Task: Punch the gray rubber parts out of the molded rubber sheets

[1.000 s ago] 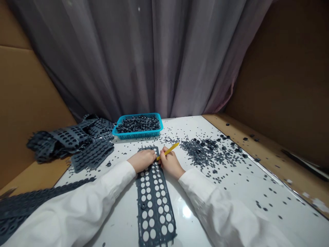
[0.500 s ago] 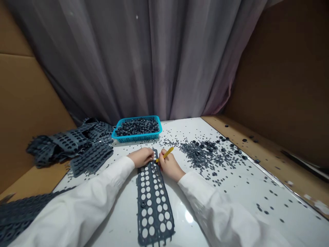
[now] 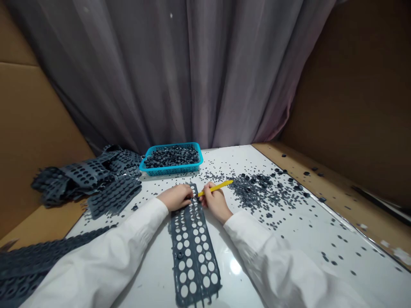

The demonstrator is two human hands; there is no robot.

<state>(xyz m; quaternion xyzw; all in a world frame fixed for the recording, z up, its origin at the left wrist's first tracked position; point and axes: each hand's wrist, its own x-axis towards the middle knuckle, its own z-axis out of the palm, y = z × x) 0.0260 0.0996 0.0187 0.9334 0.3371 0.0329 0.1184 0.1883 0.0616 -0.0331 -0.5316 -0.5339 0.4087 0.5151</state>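
Observation:
A long dark grey rubber sheet with rows of round holes lies lengthwise on the white table in front of me. My left hand rests at its far left edge, fingers curled down on the sheet; its fingertips are partly hidden. Between the fingers of my right hand is a slim yellow pen-like tool, held at a low slant. The tool's tip points left at the sheet's far end, close to my left fingertips. A small dark ring-shaped piece sits in the sheet's left half.
A blue basket full of small dark pieces stands behind the sheet. Loose dark discs are scattered to the right. Piled perforated sheets lie at the left, with another sheet nearer me. Cardboard walls and a grey curtain enclose the table.
The yellow tool has swung to a flatter slant, with its back end farther right. The sheet's near end has shifted slightly right. A small dark piece now lies left of my left hand.

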